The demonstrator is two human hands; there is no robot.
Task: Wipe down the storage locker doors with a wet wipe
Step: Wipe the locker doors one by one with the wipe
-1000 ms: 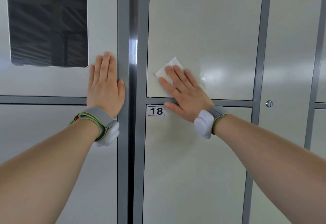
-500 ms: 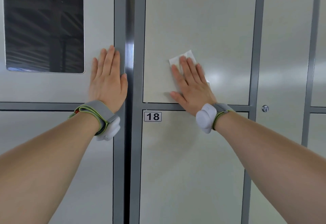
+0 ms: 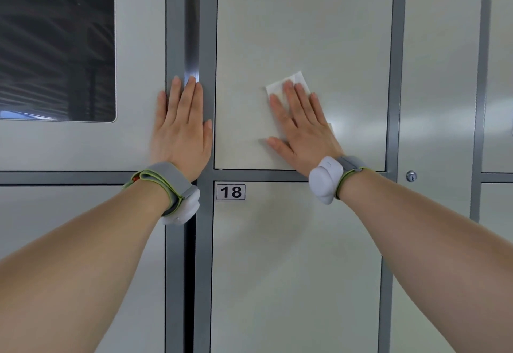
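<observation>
The big locker door (image 3: 305, 25) could end up with dry corners, because only its lower middle is under the wet wipe (image 3: 290, 83). The wipe could also slip out and drop, because nothing pinches it. The right hand (image 3: 304, 130) lies flat, fingers straight and spread, pressing the wipe on the door. The left hand (image 3: 181, 130) is flat and open against the grey post (image 3: 206, 19). Below is the small 18 tag (image 3: 230, 192).

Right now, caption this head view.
Right hand presses a wet wipe to the locker door above label 18; left hand flat alongside.
</observation>
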